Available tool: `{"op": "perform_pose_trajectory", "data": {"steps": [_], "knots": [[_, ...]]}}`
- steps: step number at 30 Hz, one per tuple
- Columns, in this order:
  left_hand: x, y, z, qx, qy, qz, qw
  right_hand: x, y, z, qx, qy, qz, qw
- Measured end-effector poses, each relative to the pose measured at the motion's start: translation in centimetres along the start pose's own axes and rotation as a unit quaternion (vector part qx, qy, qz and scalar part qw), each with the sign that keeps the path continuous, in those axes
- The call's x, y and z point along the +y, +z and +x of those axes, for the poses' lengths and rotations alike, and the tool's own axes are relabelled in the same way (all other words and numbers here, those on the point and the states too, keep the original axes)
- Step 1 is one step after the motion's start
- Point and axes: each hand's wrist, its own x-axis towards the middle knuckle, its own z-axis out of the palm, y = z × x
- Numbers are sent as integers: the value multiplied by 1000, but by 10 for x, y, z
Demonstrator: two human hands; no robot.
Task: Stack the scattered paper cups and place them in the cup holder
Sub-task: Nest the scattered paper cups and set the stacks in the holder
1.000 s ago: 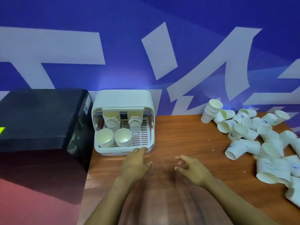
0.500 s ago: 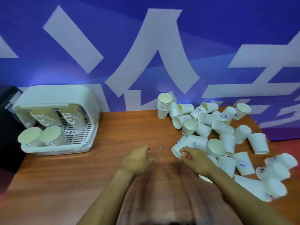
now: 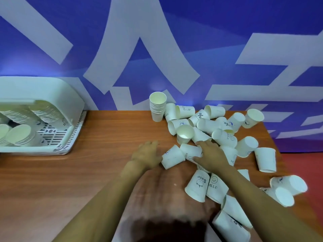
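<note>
left hand [image 3: 148,155]: fingers curl round the rim end of a white paper cup lying on its side [image 3: 173,158], grasping it at the near edge of the pile.
right hand [image 3: 212,155]: spread over a second tipped white paper cup with printed letters [image 3: 190,151], thumb under and fingers over it, gripping it; this cup touches the left hand's cup.
scattered cups: a loose heap of white paper cups [image 3: 225,137] covers the right part of the brown wooden tabletop [image 3: 104,137], most on their sides; some reach the table's right edge by the red floor [image 3: 300,165], and more lie under the right forearm at the near edge.
upright stack: a nested stack of white paper cups [image 3: 157,109] stands at the far edge against the blue wall with white shapes [image 3: 174,41], just beside the heap.
cup holder: the white plastic cup holder with hood and slotted tray [image 3: 52,102] sits at the left, cut off by the frame, with stacks of cups inside.
open room: bare wood runs between the holder and the heap, and across the near left.
</note>
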Motion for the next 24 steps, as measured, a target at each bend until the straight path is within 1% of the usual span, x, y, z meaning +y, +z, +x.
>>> {"op": "perform_pose_trajectory", "data": {"steps": [4,7,12,16,19,24], "knots": [[15,22,22,-29,12,44,999,7,6,18,-33,3,-62,998],[23,35,36,-40,15,41,998,10,12,27,-47,0,-83,995],[33,51,52,-48,8,52,997,14,22,35,-39,-12,-107,993],[33,54,59,-58,9,46,997,16,27,38,-38,-12,-98,994],[30,52,61,-50,8,36,998,14,25,39,-36,-12,-87,995],[14,38,46,-8,3,1,1000,4,18,31,-19,-31,-65,997]]}}
